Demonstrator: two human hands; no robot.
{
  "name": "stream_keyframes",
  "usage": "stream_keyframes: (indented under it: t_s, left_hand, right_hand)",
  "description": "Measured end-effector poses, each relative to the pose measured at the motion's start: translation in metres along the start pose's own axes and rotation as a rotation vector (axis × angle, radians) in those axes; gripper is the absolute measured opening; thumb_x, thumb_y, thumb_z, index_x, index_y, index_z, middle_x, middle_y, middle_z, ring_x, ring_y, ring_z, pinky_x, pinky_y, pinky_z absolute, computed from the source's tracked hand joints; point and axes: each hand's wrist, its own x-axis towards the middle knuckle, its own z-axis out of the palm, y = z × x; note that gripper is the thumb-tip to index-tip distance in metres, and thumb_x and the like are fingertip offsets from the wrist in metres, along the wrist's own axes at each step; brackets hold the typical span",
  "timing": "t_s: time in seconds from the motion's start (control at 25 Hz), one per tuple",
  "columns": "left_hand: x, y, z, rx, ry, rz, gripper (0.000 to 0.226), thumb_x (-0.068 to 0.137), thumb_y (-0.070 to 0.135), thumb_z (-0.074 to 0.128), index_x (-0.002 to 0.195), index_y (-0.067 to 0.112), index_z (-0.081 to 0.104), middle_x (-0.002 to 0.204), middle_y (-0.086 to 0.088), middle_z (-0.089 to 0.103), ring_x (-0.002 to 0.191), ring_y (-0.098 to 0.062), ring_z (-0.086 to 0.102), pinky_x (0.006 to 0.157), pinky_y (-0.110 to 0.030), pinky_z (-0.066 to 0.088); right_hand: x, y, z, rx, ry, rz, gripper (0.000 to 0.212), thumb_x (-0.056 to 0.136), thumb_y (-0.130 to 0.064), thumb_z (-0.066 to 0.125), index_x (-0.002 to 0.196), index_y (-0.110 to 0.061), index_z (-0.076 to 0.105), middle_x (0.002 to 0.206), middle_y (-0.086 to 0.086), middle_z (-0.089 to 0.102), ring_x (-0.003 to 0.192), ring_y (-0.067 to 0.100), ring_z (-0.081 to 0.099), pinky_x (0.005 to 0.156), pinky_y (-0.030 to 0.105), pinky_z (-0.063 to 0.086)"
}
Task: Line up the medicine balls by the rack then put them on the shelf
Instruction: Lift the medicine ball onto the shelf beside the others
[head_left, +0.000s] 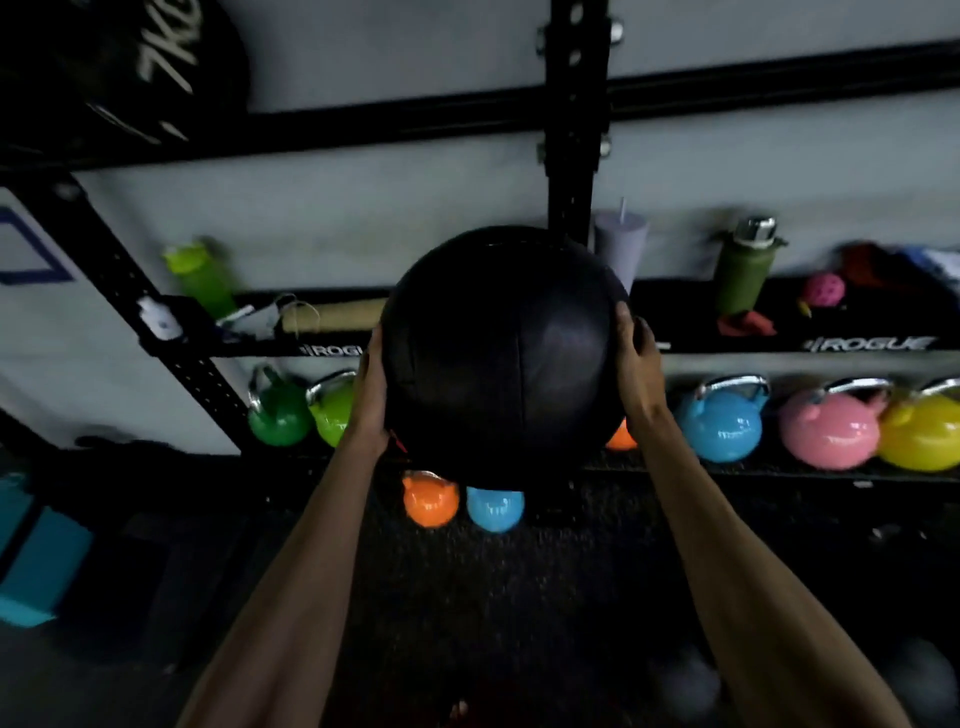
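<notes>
- The black medicine ball (504, 353) is held up in the air between both hands, in front of the rack's upright post (574, 114), and touches no shelf.
- The left hand (371, 384) presses on the ball's left side. Its fingers lie spread along the curve and grip the ball.
- The right hand (636, 358) clasps the ball's right side. Its thumb lies on the near face and its fingers bend round towards the back.
- Both forearms reach up from the bottom of the view, with the ball between them.
- A second dark medicine ball (119, 67) with pale "7KG" lettering sits on the top rail at the upper left.
- Behind the held ball runs a middle shelf (779, 332) marked "ROGUE".
- On this shelf stand a lime bottle (200, 275), a lavender tumbler (618, 244) with a straw, an olive bottle (743, 270) and a small pink ball (823, 291).
- On the low shelf sit a green kettlebell (278, 415) and a lime kettlebell (332, 410) at left.
- At right on the same shelf are a blue kettlebell (722, 421), a pink kettlebell (826, 431) and a yellow kettlebell (922, 434).
- Below the ball, a small orange kettlebell (430, 499) and a small blue kettlebell (493, 509) stand side by side on the dark floor (467, 597).
- Teal blocks (36, 561) lie at the left edge.
- Dim round shapes at the lower right are too dark to identify.
</notes>
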Motion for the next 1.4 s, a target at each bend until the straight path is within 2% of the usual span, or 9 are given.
stream_keyframes:
  t_s: [0.16,0.36,0.6,0.76,0.92,1.0,1.08,1.28,1.4]
  left_hand:
    - [-0.001,0.068,-0.019,-0.009,0.068,0.107,0.069,0.083,0.079,0.054,0.129,0.03,0.068,0.126,0.005,0.07,0.119,-0.015,0.065,0.109,-0.038,0.047]
    - [0.013,0.139,-0.053,-0.021,0.099,0.213,0.092,0.065,0.091,0.059,0.136,0.033,0.062,0.133,0.003,0.066,0.123,-0.018,0.063,0.114,-0.039,0.041]
    - [0.024,0.235,-0.077,-0.062,0.047,0.397,0.077,0.084,0.08,0.048,0.137,0.026,0.061,0.129,0.0,0.069,0.12,-0.016,0.065,0.108,-0.036,0.047]
    - [0.067,0.297,-0.086,-0.071,0.032,0.474,0.075,0.085,0.081,0.044,0.136,0.029,0.062,0.129,0.003,0.069,0.12,-0.016,0.065,0.103,-0.035,0.05]
    - [0.131,0.341,-0.086,-0.174,0.037,0.465,0.08,0.077,0.087,0.049,0.129,0.029,0.067,0.124,0.002,0.072,0.116,-0.021,0.067,0.102,-0.042,0.053]
    - [0.174,0.358,-0.09,-0.227,0.029,0.423,0.092,0.065,0.095,0.052,0.134,0.035,0.062,0.135,0.004,0.065,0.124,-0.024,0.062,0.103,-0.044,0.05]
    - [0.219,0.366,-0.095,-0.244,0.012,0.403,0.097,0.061,0.098,0.052,0.137,0.04,0.058,0.145,0.006,0.056,0.133,-0.022,0.054,0.107,-0.042,0.046]
    - [0.253,0.366,-0.081,-0.272,0.023,0.428,0.06,0.088,0.072,0.052,0.124,0.026,0.067,0.118,0.002,0.072,0.109,-0.017,0.067,0.089,-0.03,0.054]
    - [0.273,0.371,-0.077,-0.232,0.078,0.52,0.064,0.088,0.069,0.053,0.137,0.028,0.059,0.131,0.002,0.065,0.122,-0.019,0.06,0.103,-0.036,0.05]
  right_hand:
    - [-0.015,-0.08,0.026,0.104,-0.082,-0.18,0.084,0.085,-0.08,0.043,0.143,-0.021,0.054,0.14,0.002,0.06,0.133,0.018,0.052,0.116,0.038,0.039]
    - [-0.013,-0.162,0.062,0.115,-0.088,-0.328,0.097,0.075,-0.091,0.037,0.144,-0.025,0.05,0.142,0.0,0.059,0.135,0.02,0.051,0.116,0.041,0.038]
    - [-0.009,-0.262,0.109,0.168,-0.117,-0.538,0.087,0.085,-0.079,0.043,0.152,-0.022,0.041,0.15,0.0,0.051,0.139,0.017,0.046,0.119,0.035,0.033]
    - [0.003,-0.317,0.139,0.237,-0.13,-0.675,0.068,0.1,-0.056,0.047,0.156,-0.023,0.031,0.152,-0.001,0.045,0.138,0.013,0.044,0.112,0.024,0.036]
    - [0.028,-0.351,0.171,0.241,-0.075,-0.852,0.06,0.098,-0.05,0.053,0.152,-0.031,0.034,0.145,-0.01,0.048,0.135,0.007,0.047,0.115,0.033,0.04]
    - [0.045,-0.36,0.184,0.221,-0.056,-0.911,0.06,0.097,-0.049,0.056,0.15,-0.031,0.036,0.145,-0.01,0.048,0.135,0.005,0.047,0.116,0.036,0.041]
    - [0.062,-0.362,0.196,0.186,-0.045,-0.931,0.062,0.095,-0.052,0.056,0.15,-0.031,0.037,0.147,-0.009,0.048,0.136,0.005,0.047,0.116,0.039,0.041]
    - [0.102,-0.348,0.223,0.105,-0.058,-0.87,0.056,0.104,-0.043,0.048,0.155,-0.031,0.03,0.151,-0.009,0.043,0.137,0.005,0.043,0.113,0.026,0.04]
    - [0.124,-0.366,0.235,0.103,-0.05,-0.817,0.052,0.103,-0.05,0.045,0.152,-0.036,0.033,0.146,-0.012,0.045,0.135,0.007,0.045,0.11,0.026,0.039]
